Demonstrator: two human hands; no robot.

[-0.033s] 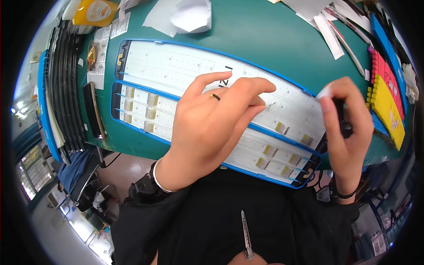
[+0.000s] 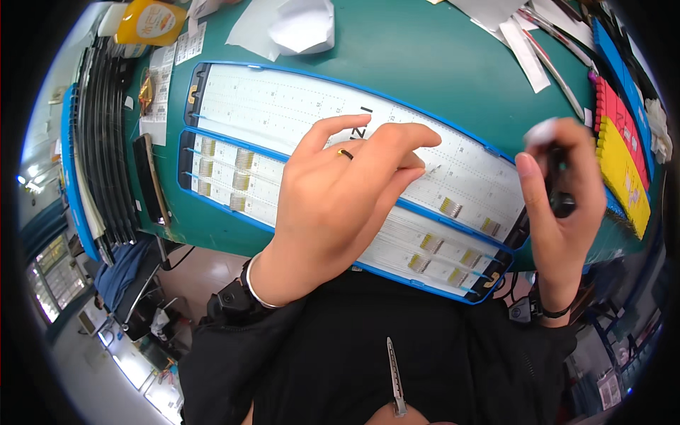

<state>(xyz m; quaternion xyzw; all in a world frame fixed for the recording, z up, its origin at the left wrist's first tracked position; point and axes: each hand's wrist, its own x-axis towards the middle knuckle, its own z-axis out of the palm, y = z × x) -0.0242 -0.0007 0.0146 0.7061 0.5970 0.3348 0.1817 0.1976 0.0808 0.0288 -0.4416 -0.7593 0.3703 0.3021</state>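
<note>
A long, hinged case with a blue rim [image 2: 425, 283] lies opened flat across the table, its two white-lined halves facing up. Fine clear lines run along it between rows of small yellowish, coil-like holders [image 2: 450, 207]. Above the middle of the case is my left hand [image 2: 347, 188], its thumb and forefinger closed in a pinch; anything tiny between them cannot be made out. Beyond the case's right end, my right hand [image 2: 564, 191] is raised with curled fingers. A blurred white piece [image 2: 542, 133] shows at its fingertips, and something dark [image 2: 563, 202] sits behind the fingers.
Crumpled white paper [image 2: 304, 28] and a yellow bottle [image 2: 150, 21] are at the back. A phone [image 2: 150, 177] and stacked dark cases [image 2: 106, 142] stand on the left. Pens [image 2: 556, 78], a yellow pad [image 2: 623, 173] and a red one [image 2: 618, 113] lie on the right.
My right hand has shifted a little to the right, away from the case's end, and its thumb now stands apart from the white piece. The left hand stays almost still.
</note>
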